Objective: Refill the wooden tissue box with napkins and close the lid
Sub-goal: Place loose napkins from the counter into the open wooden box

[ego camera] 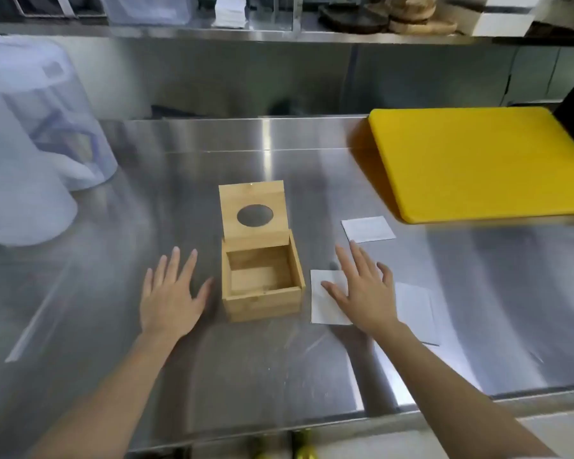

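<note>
A wooden tissue box (262,301) stands in the middle of the steel counter, empty inside. Its hinged lid (253,210), with an oval hole, is raised upright at the back. My left hand (169,293) hovers just left of the box, fingers spread, holding nothing. My right hand (362,288) is spread flat over a white napkin (325,303) lying right of the box. A second napkin (418,313) lies partly hidden behind that hand. A third napkin (368,229) lies farther back.
A yellow cutting board (478,160) lies at the back right of the steel counter (279,376). Translucent plastic containers (30,134) stand at the left. A shelf above holds a napkin stack (230,9) and dark round trays (355,14).
</note>
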{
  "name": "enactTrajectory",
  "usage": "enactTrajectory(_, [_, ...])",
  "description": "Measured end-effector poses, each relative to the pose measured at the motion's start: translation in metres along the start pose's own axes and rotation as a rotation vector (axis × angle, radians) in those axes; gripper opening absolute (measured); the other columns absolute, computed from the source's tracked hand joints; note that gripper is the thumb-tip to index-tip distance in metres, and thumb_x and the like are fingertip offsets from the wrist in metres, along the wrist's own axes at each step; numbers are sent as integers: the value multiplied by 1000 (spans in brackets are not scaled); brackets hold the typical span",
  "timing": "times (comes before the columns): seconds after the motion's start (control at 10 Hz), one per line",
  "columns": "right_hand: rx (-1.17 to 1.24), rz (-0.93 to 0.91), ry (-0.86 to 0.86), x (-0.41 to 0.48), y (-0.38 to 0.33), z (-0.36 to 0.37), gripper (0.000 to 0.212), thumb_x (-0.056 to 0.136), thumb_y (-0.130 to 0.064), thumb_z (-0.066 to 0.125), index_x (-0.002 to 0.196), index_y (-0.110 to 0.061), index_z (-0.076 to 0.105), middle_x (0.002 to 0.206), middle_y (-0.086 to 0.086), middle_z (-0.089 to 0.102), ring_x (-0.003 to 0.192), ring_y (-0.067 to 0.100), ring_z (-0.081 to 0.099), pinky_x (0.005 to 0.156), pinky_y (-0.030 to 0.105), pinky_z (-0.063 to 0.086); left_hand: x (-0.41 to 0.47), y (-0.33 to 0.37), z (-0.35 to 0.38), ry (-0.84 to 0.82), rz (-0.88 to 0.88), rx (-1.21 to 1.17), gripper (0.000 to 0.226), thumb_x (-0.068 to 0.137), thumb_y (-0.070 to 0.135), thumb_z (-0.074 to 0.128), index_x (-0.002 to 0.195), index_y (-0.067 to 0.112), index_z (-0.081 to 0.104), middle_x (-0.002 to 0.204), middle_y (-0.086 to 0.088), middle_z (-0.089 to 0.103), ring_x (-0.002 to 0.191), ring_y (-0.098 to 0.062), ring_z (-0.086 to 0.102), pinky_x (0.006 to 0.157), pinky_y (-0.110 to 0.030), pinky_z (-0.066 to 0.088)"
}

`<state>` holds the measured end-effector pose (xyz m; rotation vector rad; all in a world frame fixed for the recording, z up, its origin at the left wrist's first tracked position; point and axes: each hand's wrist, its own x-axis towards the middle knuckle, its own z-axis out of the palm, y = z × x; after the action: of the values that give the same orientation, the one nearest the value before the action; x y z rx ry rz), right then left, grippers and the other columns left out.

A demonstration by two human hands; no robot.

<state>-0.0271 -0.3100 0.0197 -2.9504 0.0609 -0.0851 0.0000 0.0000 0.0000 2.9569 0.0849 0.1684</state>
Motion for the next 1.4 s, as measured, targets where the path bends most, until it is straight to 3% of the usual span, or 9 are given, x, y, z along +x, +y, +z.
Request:
enactTrajectory(0.1, [1, -31, -102, -13, 1, 8, 70, 86, -66, 15, 147, -33, 4, 160, -3, 11, 146, 17, 13, 115, 43, 14, -7, -3, 8, -53, -5, 19, 62, 91, 53, 32, 147, 30, 16, 158, -4, 13, 145, -24, 10, 117, -40, 6])
enactTrajectory(0.3, [38, -119, -243, -22, 11, 16, 61, 92, -56, 23, 145, -26, 23, 158, -3, 19, 145, 14, 14, 111, 38, 16, -17, -1, 18, -126, 3, -5, 59, 92, 51, 28, 146, 30, 18, 158, -3, 11, 145, -22, 8, 118, -39, 6])
enactTrajectory(0.5, [150, -187, -415, -9, 24, -1, 52, 91, -37, 53, 140, -32, 37, 157, -7, 22, 145, 11, 15, 110, 35, 12, -20, 0, 19, -125, 18, -11, 59, 92, 51, 27, 146, 29, 20, 158, -3, 13, 145, -22, 10, 118, -39, 8])
enactTrajectory(0.6, [117, -73, -334, -8, 17, -4, 54, 86, -43, 59, 135, -27, 44, 152, 0, 33, 138, 20, 29, 106, 41, 21, -22, 1, 18, -131, 18, -7, 58, 92, 51, 27, 146, 28, 20, 158, -4, 14, 145, -22, 10, 118, -39, 8])
enactTrajectory(0.7, [83, 209, -225, -4, 1, -8, 65, 77, -55, 63, 128, -18, 46, 134, 6, 49, 125, 27, 41, 98, 43, 31, -21, 1, 17, -131, 17, -13, 58, 93, 51, 26, 146, 28, 20, 158, -3, 14, 145, -21, 10, 118, -39, 7])
enactTrajectory(0.8, [102, 361, -280, 1, -8, -8, 72, 70, -59, 68, 122, -15, 43, 125, 9, 56, 119, 28, 47, 97, 44, 34, -22, 1, 17, -118, 16, -18, 58, 93, 50, 27, 146, 28, 22, 158, -4, 15, 145, -22, 11, 118, -39, 8])
enactTrajectory(1.0, [154, 439, -328, 2, -5, -1, 65, 68, -57, 72, 110, -14, 46, 113, 7, 64, 110, 28, 55, 88, 41, 29, -25, 2, 17, -95, -4, -42, 56, 94, 47, 30, 145, 25, 25, 157, -7, 16, 145, -24, 13, 117, -39, 10])
enactTrajectory(1.2, [199, 449, -439, 9, -7, -2, 47, 73, -43, 72, 106, -14, 54, 115, 7, 60, 115, 29, 49, 93, 39, 33, -26, 1, 17, -77, -34, -59, 54, 95, 44, 29, 143, 19, 30, 156, -9, 19, 144, -26, 15, 117, -40, 13])
enactTrajectory(1.4, [581, 491, -380, 12, 2, -7, 15, 85, -20, 59, 75, -11, 53, 77, 4, 57, 87, 29, 57, 84, 38, 40, -24, 1, 18, -80, -37, -53, 57, 95, 46, 27, 143, 16, 30, 156, -9, 20, 144, -25, 16, 117, -39, 12])
